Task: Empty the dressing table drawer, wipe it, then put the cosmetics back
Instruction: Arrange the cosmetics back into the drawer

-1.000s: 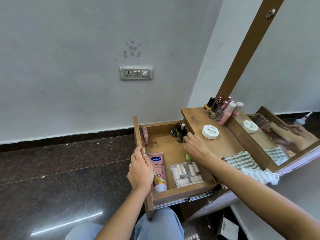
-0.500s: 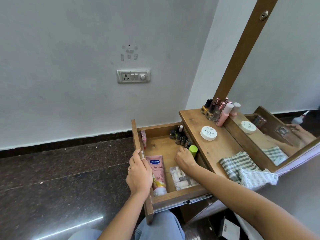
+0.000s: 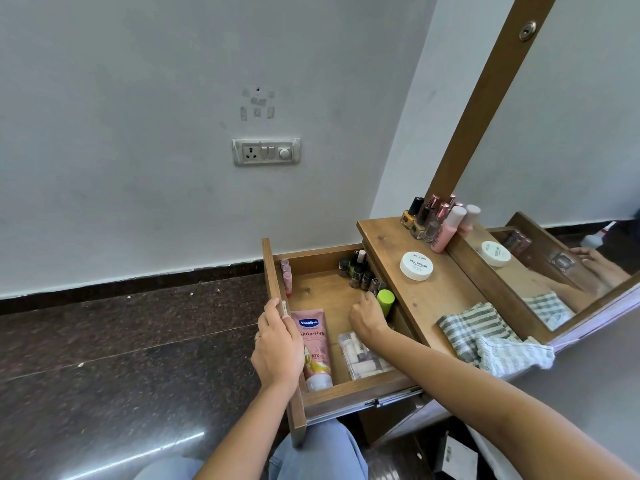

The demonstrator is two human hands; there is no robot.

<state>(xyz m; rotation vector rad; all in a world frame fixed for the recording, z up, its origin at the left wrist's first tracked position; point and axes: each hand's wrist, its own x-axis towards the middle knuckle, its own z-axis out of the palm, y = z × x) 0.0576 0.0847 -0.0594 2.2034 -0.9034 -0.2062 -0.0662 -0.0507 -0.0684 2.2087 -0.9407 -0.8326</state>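
The wooden drawer (image 3: 346,393) of the dressing table (image 3: 426,299) stands pulled out. My left hand (image 3: 277,344) grips the drawer's front panel from the left. My right hand (image 3: 367,318) reaches inside and closes around a green-capped bottle (image 3: 385,299) standing upright against the drawer's right side. Inside lie a pink Vaseline tube (image 3: 313,348), a clear pouch of small items (image 3: 363,358), pink lip balms (image 3: 286,277) at the far left, and several small nail polish bottles (image 3: 356,271) at the far right corner.
On the table top sit a white nail polish remover tub (image 3: 415,266), several bottles (image 3: 429,220) by the mirror (image 3: 554,168), and a striped cloth (image 3: 485,337). The dark stone floor (image 3: 121,358) lies to the left; my knee is under the drawer.
My right hand came off the table edge and went down into the drawer; the green-capped bottle now stands upright beside it. My left hand stayed on the drawer front.
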